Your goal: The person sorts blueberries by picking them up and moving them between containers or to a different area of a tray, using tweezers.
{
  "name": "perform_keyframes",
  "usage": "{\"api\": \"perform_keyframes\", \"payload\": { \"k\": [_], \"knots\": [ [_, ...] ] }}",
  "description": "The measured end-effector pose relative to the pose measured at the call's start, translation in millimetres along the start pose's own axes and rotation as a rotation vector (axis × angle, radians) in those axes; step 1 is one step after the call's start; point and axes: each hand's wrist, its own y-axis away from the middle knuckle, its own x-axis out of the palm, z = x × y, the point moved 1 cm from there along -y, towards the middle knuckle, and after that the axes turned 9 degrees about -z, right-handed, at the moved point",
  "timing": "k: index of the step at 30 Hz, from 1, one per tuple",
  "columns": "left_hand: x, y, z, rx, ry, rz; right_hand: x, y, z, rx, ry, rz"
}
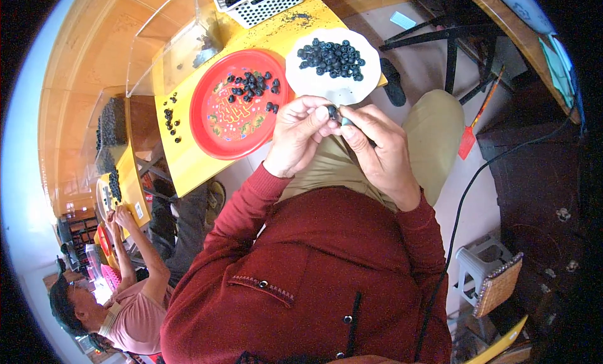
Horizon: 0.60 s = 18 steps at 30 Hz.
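Note:
Over my lap, just in front of the white plate (pixel 370 84), my left hand (pixel 298 135) pinches one small dark round ball (pixel 332 111) between thumb and fingers. My right hand (pixel 380 147) meets it there, thumb and fingers pressed together around a small bluish-grey piece (pixel 346 121) that I cannot make out. Many similar dark blue-black balls (pixel 333 57) lie heaped on the scallop-edged plate. A red round tray (pixel 207 135) with a printed pattern stands to the left, and a looser group of balls (pixel 251 86) sits in its far right part.
A yellow table (pixel 182 172) carries the tray, the plate, a white perforated basket (pixel 267 9) of dark pieces and several loose balls (pixel 168 116). Clear upright panels (pixel 166 43) stand at its left. Another person (pixel 135 307) works at far left. A grey stool (pixel 480 270) and black cable (pixel 461 207) are right.

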Motion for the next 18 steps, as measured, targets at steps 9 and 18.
{"api": "perform_keyframes", "payload": {
  "k": [9, 18],
  "knots": [
    [2.2, 1.8, 0.9, 0.015, -0.060, -0.002, -4.7, 1.5, -0.4, 0.014, -0.011, 0.019],
    [12.0, 11.0, -6.4, 0.085, -0.105, 0.110, -18.0, -2.1, -16.6, 0.174, 0.051, -0.138]
  ]
}}
